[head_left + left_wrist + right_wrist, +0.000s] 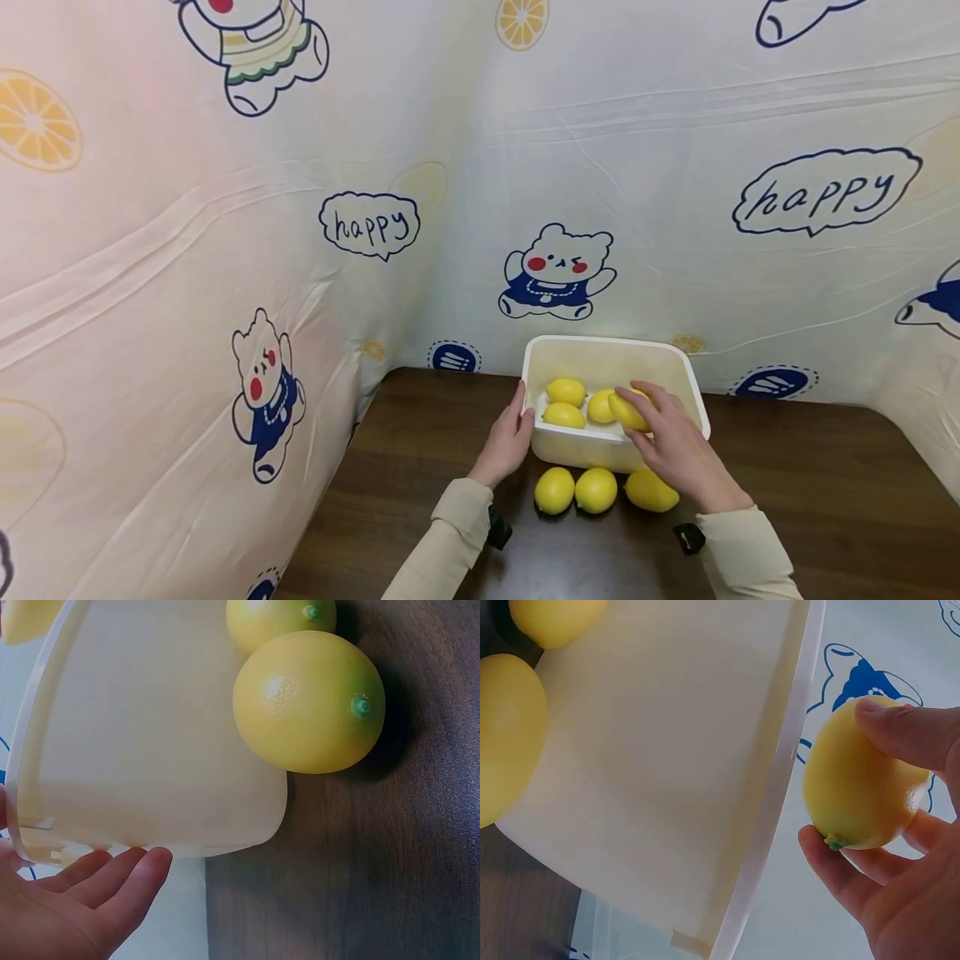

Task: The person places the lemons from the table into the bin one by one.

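A white plastic bin (570, 450) stands on the table with a few yellow lemons inside, among them one at the back left (566, 391). My left hand (504, 442) grips the bin's left side, the thumb at the rim and the fingers (139, 881) along the outer wall. Above the bin's right part, my right hand (671, 437) holds a lemon (862, 776) between thumb and fingers, higher than the rim in the right wrist view. Three more lemons lie in a row before the bin: a left one (554, 491), a middle one (596, 490) and a right one (651, 491).
The dark brown wooden table (360, 500) extends to both sides of the bin. Behind it and at the left hangs a pale cloth (450, 283) printed with bears, orange slices and the word "happy". The bin's back wall is close to this cloth.
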Demonstrator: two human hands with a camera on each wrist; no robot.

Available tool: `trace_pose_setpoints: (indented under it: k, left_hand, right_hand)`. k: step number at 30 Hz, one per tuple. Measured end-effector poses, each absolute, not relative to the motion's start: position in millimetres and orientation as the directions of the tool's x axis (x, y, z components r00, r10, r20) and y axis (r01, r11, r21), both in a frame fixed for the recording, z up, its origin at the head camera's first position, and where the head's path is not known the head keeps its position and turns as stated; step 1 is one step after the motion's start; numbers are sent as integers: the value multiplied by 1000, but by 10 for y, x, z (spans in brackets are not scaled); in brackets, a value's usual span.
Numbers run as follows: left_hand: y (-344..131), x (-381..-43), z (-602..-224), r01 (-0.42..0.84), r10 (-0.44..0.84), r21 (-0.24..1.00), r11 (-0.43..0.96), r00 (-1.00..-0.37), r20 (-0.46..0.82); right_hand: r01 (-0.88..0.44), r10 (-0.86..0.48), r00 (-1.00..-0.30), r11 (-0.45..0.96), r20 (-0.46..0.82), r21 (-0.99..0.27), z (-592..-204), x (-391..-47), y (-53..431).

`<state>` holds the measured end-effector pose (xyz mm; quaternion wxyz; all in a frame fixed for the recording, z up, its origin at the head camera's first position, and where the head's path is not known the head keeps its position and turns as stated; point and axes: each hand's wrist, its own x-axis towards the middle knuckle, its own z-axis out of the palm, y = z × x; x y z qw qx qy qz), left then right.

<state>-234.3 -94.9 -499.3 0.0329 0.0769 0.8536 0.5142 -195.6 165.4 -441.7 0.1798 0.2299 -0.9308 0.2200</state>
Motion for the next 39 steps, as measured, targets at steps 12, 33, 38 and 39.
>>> trace_pose_setpoints:
  k: [12,33,38,39]
  left_hand:
    - [-957,-2335,-4990,118,176,883,454,-984,41]
    - [-967,-2309,-4976,139,181,886,443,-981,63]
    - [-971,-2308,-4974,136,182,886,444,-982,59]
    - [-969,-2309,-4971,137,180,884,447,-982,61]
  right_hand:
    - [-492,-358,-847,808,394,-324,-4447,-1974,1614]
    - [-510,-320,-801,808,506,-296,-4470,-1943,1652]
    - [-538,-325,-770,794,550,-284,-4453,-1911,1625]
    - [-545,-327,-762,790,559,-280,-4447,-1903,1619]
